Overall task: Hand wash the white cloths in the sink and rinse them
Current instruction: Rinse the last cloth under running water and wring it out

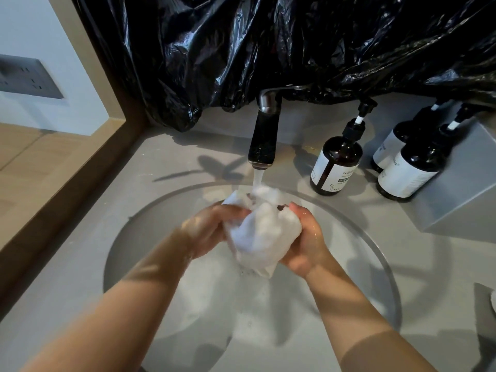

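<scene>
A bunched white cloth (261,232) hangs over the round grey sink (386,280), held between both hands. My left hand (212,226) grips its left side and my right hand (303,237) grips its right side. Water runs from the black faucet (264,135) straight onto the top of the cloth. The cloth's lower end drips toward the basin, where soapy water lies.
Three dark pump bottles with white labels (335,162) (394,140) (413,167) stand on the grey counter right of the faucet, beside a grey box (464,183). Black plastic sheeting (295,44) covers the wall behind. A wooden frame (88,146) borders the counter's left side.
</scene>
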Demonstrator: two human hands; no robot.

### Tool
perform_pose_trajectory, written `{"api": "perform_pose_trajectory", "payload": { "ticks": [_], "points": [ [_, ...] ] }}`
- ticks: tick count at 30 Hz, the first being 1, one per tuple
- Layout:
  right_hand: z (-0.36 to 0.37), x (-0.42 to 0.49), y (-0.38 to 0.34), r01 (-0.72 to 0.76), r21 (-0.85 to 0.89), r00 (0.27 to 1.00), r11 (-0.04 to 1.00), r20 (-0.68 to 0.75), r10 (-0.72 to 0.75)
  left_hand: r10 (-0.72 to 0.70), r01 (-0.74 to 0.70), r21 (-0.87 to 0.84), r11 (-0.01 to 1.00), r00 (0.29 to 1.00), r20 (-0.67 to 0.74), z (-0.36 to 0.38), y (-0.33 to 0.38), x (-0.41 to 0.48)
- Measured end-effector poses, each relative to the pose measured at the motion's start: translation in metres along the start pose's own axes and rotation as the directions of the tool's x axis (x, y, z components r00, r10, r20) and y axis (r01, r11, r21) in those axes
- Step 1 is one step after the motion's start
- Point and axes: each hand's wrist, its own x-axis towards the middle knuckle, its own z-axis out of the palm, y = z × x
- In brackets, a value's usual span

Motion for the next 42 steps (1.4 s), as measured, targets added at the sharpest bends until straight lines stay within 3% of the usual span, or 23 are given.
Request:
{"api": "perform_pose_trajectory", "payload": {
  "ticks": [5,9,13,16,17,18,20,22,27,32,35,37,39,41,42],
  "points": [
    [0.016,0.001,-0.003,0.268,-0.399,0.946,0.877,-0.063,-0.318,-0.146,0.146,-0.004,0.989,0.989,-0.005,0.0,0.0,0.003],
    [0.031,-0.001,0.004,0.373,-0.649,0.892,0.663,0.055,-0.448,-0.154,0.151,-0.05,0.987,0.984,-0.085,0.017,-0.002,0.011],
    [0.033,0.0,0.006,0.447,-0.63,0.845,0.635,0.064,-0.531,-0.118,0.075,-0.173,0.982,0.96,-0.253,0.018,-0.01,0.017],
    [0.035,0.002,0.013,0.422,-0.744,0.771,0.519,-0.008,-0.637,-0.122,-0.008,-0.289,0.957,0.894,-0.43,0.018,-0.011,0.018],
    [0.034,0.003,0.015,0.387,-0.725,0.785,0.57,-0.066,-0.617,-0.107,-0.045,-0.325,0.945,0.895,-0.434,0.017,-0.011,0.016],
    [0.034,0.002,0.017,0.349,-0.627,0.834,0.697,-0.131,-0.536,-0.072,-0.099,-0.352,0.931,0.894,-0.443,0.017,-0.01,0.011],
    [0.034,0.002,0.018,0.189,-0.305,0.962,0.933,-0.134,-0.239,-0.042,-0.15,-0.353,0.924,0.875,-0.482,0.012,-0.011,0.007],
    [0.033,0.003,0.015,0.075,-0.154,0.992,0.985,-0.085,-0.089,0.019,-0.169,-0.336,0.926,0.913,-0.407,0.009,-0.01,0.001],
    [0.036,0.005,0.003,0.103,-0.131,0.995,0.986,0.001,-0.104,-0.064,-0.065,-0.506,0.86,0.971,-0.232,-0.008,0.004,-0.006],
    [0.037,0.009,0.003,0.086,-0.115,0.983,0.99,-0.155,-0.103,-0.179,0.169,-0.337,0.926,0.984,0.0,-0.021,0.002,-0.005],
    [0.038,0.011,-0.004,0.12,-0.116,0.973,0.986,-0.184,-0.14,-0.146,0.175,-0.307,0.935,0.982,0.117,-0.012,0.004,-0.013],
    [0.038,0.018,-0.004,0.162,-0.18,0.943,0.97,-0.26,-0.206,-0.098,0.102,-0.303,0.947,0.995,0.029,-0.001,0.002,-0.011],
    [0.037,0.021,-0.005,0.236,-0.315,0.866,0.919,-0.361,-0.346,-0.126,0.059,-0.407,0.911,0.982,-0.139,0.006,-0.007,-0.003],
    [0.036,0.017,-0.008,0.359,-0.438,0.807,0.824,-0.297,-0.51,-0.06,-0.034,-0.374,0.927,0.97,-0.237,0.012,-0.011,-0.001],
    [0.035,0.014,-0.008,0.394,-0.463,0.82,0.794,-0.213,-0.531,-0.039,-0.057,-0.341,0.938,0.963,-0.267,0.011,-0.015,0.0]
  ]
}}
